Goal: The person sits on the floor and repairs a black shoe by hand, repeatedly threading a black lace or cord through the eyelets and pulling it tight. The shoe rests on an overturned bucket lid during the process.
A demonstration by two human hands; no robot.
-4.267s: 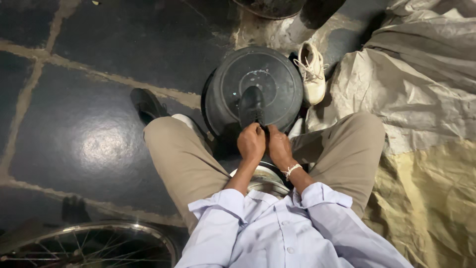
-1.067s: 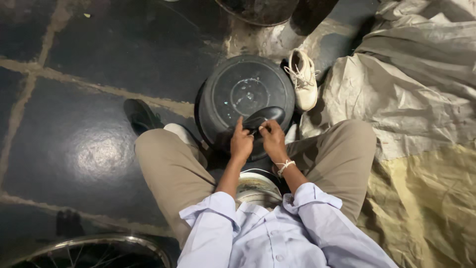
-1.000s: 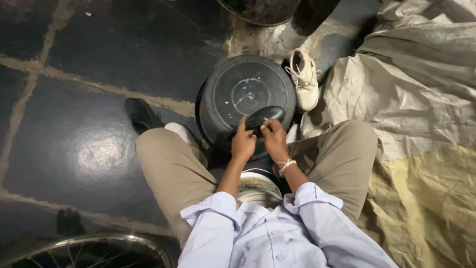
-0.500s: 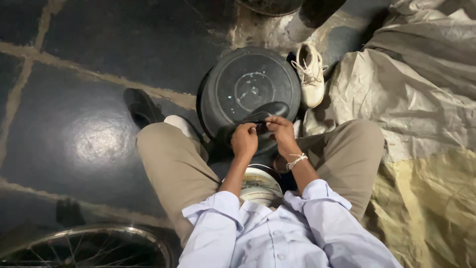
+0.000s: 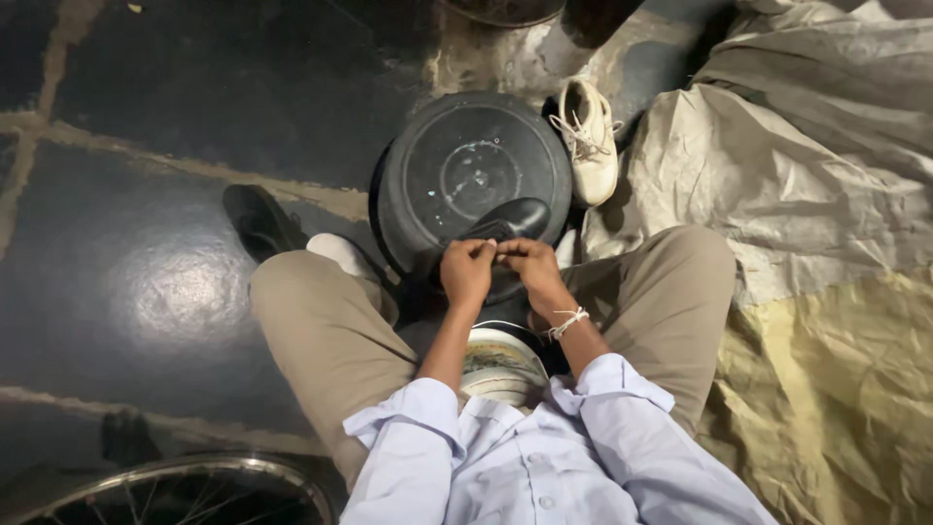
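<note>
Left hand (image 5: pixel 467 271): our fingers pinched on the black shoe's (image 5: pixel 512 220) lacing
Right hand (image 5: pixel 526 261): clenched on the same spot, touching the left
Shoe: on the upturned black tub (image 5: pixel 470 173), at its 5 o'clock edge
Change: half a second ago the hands were apart; now knuckles meet, pull finishing
White shoe (image 5: pixel 588 138): at tub's 2 o'clock
</note>
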